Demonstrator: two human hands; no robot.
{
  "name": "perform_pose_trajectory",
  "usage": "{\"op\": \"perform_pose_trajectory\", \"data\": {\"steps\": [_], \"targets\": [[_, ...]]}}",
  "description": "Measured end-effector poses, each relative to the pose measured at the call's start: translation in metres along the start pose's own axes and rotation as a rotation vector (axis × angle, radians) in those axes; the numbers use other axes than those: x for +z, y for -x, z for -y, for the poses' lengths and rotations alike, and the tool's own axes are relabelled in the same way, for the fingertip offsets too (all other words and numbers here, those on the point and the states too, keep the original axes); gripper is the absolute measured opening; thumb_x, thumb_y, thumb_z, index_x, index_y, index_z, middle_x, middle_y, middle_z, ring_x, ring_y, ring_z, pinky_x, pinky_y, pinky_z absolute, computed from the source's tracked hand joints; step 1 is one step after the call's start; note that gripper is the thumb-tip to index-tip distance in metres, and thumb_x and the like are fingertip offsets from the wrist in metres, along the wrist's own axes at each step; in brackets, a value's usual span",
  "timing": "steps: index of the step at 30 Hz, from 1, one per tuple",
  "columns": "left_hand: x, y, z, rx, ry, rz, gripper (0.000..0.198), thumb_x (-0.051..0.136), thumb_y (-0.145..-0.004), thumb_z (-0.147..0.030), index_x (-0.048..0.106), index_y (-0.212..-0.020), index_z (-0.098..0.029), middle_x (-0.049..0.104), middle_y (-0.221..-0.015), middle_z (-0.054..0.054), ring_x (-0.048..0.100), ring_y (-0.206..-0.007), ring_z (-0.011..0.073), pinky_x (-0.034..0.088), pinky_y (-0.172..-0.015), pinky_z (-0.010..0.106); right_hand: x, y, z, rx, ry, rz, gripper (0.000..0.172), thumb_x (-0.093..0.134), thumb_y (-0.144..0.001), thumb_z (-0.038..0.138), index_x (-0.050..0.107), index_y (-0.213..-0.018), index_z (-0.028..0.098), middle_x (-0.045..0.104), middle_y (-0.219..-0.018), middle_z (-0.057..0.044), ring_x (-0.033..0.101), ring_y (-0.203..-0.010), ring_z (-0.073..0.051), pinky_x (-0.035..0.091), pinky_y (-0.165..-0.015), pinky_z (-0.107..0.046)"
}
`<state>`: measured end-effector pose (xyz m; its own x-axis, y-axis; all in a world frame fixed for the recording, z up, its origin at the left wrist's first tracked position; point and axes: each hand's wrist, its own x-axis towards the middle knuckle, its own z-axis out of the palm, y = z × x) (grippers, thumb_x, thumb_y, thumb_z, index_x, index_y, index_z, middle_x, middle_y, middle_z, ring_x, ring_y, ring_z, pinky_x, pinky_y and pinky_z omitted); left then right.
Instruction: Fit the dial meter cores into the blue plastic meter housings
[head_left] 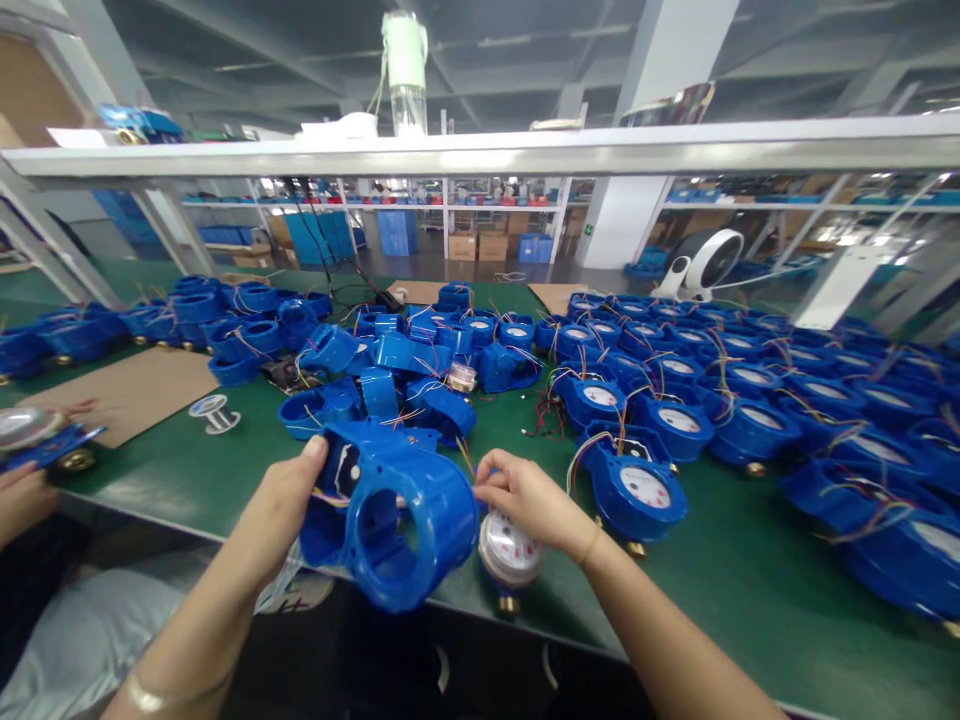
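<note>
My left hand (pixel 281 510) is wrapped round the left side of a blue plastic housing (pixel 442 490), tilted above the table's front edge with its round opening facing me. Thin coloured wires come out of the housing on both sides. My right hand (pixel 525 495) is closed in a pinch at the housing's right side, its fingertips on the thin wires (pixel 466 458). Just below that hand, a round meter (pixel 510 548) with a clear cover and a brass fitting stands at the table edge. A blue housing with a white dial (pixel 643 487) is to the right.
Rows of blue meters (pixel 757 415) cover the green table's right side. Loose blue housings (pixel 379 392) are piled in the middle and left. A wire spool (pixel 214 413) and cardboard (pixel 142 385) lie left. Another person's hand (pixel 22 500) is at far left. A shelf (pixel 480 158) spans above.
</note>
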<state>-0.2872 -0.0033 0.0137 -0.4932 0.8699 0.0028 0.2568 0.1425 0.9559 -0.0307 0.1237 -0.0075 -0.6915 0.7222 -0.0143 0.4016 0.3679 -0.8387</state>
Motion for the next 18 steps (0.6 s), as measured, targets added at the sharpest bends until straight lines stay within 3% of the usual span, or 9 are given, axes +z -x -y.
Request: {"op": "perform_pose_trajectory", "data": {"steps": [3,6,9,12,18], "targets": [[0.020,-0.022,-0.018,0.085,0.020,0.109,0.063,0.045,-0.080,-0.074,0.069,-0.075,-0.016,0.074,-0.078,0.007,0.066,-0.085,0.0273,0.051,-0.085,0.036,0.001,0.014,-0.006,-0.059,-0.076,-0.086,0.011,0.055,-0.081,0.019,0.054,-0.092,0.020,0.072,-0.070,0.002,0.064,-0.067,-0.016,0.044,-0.067,-0.026],[0.043,-0.035,-0.036,0.173,-0.019,0.183,0.065,0.042,-0.081,-0.075,0.068,-0.076,-0.015,0.073,-0.081,0.007,0.064,-0.085,0.0260,0.049,-0.083,0.035,0.003,0.024,-0.009,-0.091,-0.100,-0.161,0.008,0.055,-0.079,0.018,0.061,-0.084,0.019,0.072,-0.075,-0.001,0.066,-0.079,-0.020,0.048,-0.075,-0.029],[0.061,-0.043,-0.047,0.233,-0.078,0.246,0.069,0.040,-0.081,-0.077,0.069,-0.075,-0.014,0.073,-0.082,0.007,0.062,-0.084,0.0250,0.047,-0.081,0.034,0.005,0.028,-0.015,-0.090,-0.331,-0.205,0.013,0.059,-0.078,0.027,0.068,-0.080,0.018,0.072,-0.079,-0.004,0.067,-0.080,-0.023,0.051,-0.076,-0.033],[0.072,-0.050,-0.051,0.256,-0.096,0.308,0.068,0.041,-0.081,-0.076,0.069,-0.072,-0.014,0.074,-0.084,0.006,0.063,-0.088,0.0249,0.046,-0.083,0.033,0.006,0.029,-0.026,-0.092,-0.501,-0.264,0.018,0.069,-0.075,0.034,0.073,-0.080,0.017,0.071,-0.075,-0.004,0.066,-0.079,-0.023,0.053,-0.077,-0.035],[0.081,-0.059,-0.049,0.244,-0.129,0.412,0.065,0.040,-0.085,-0.072,0.072,-0.078,-0.015,0.075,-0.087,0.006,0.064,-0.095,0.0256,0.046,-0.088,0.032,0.007,0.032,-0.038,-0.147,-0.420,-0.370,0.018,0.071,-0.076,0.036,0.077,-0.078,0.020,0.068,-0.080,-0.006,0.062,-0.085,-0.023,0.053,-0.075,-0.035]]}}
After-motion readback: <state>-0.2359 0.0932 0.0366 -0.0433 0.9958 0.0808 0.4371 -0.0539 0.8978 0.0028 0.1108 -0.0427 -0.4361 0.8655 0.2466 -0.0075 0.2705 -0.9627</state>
